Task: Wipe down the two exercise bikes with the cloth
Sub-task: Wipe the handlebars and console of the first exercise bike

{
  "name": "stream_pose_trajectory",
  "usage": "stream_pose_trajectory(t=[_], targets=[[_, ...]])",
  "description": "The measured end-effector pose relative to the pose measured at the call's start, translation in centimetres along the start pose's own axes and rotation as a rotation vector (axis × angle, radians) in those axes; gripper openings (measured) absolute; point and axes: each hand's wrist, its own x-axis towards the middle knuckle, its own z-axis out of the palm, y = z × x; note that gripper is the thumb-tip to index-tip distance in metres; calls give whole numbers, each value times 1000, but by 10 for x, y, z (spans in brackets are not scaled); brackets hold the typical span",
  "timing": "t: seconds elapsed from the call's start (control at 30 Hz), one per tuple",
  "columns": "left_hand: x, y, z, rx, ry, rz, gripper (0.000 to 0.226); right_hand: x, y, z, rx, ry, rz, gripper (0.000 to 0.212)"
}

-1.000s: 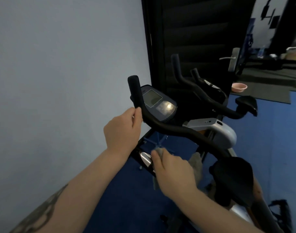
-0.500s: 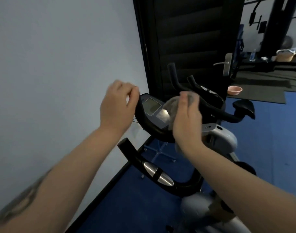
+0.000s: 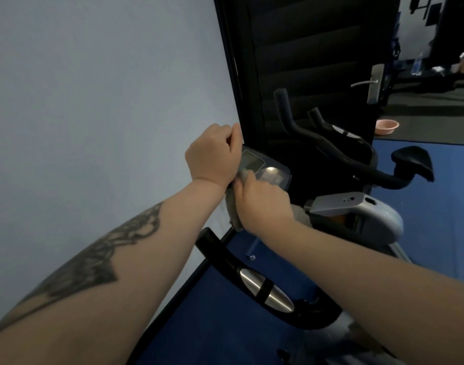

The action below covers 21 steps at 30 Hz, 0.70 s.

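The near exercise bike shows its dark console (image 3: 274, 173) with a small screen and a black handlebar (image 3: 254, 281) with silver grip pads. My left hand (image 3: 213, 156) is closed around the upright handlebar end at the console's left. My right hand (image 3: 261, 205) grips a grey cloth (image 3: 233, 206) and presses it against the handlebar just below the console; part of the cloth hangs down. A second bike stands behind, with black handlebars (image 3: 331, 143), a black saddle (image 3: 412, 160) and a grey body (image 3: 368, 214).
A pale wall (image 3: 93, 101) runs along the left. A black door (image 3: 304, 61) with a metal handle (image 3: 368, 81) stands behind the bikes. The floor is blue (image 3: 449, 180). A pink bowl (image 3: 386, 126) sits on the floor beyond the door.
My right hand has come down from the console's right side to the handlebar below it, carrying the cloth. My left hand stays on the upright bar end. The view has tilted down.
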Motion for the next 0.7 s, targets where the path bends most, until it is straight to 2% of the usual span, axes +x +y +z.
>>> stream_pose_trajectory(t=[0.1, 0.13, 0.2, 0.27, 0.37, 0.43, 0.53, 0.63, 0.7], targets=[[-1, -6, 5, -45, 92, 67, 37, -18, 13, -2, -103, 87, -164, 26], [-2, -7, 7, -59, 109, 76, 36, -24, 24, -1, -124, 105, -214, 34], [-4, -7, 10, -82, 142, 73, 37, -24, 38, -1, -143, -5, -347, 48], [-3, -7, 11, -93, 162, 71, 37, -11, 26, -2, -83, -81, -282, 43], [-3, -9, 9, -82, 165, 89, 37, -6, 11, 2, 103, -38, -101, 42], [-4, -9, 10, -91, 165, 80, 37, -20, 32, 3, 205, -41, -135, 50], [-6, -7, 14, -107, 183, 52, 38, -27, 59, -1, 259, -157, -165, 54], [-5, -6, 13, -101, 199, 45, 38, -4, 30, 4, 311, -172, -36, 58], [-6, -7, 12, -100, 193, 51, 38, -6, 19, 7, 299, -87, -30, 53]])
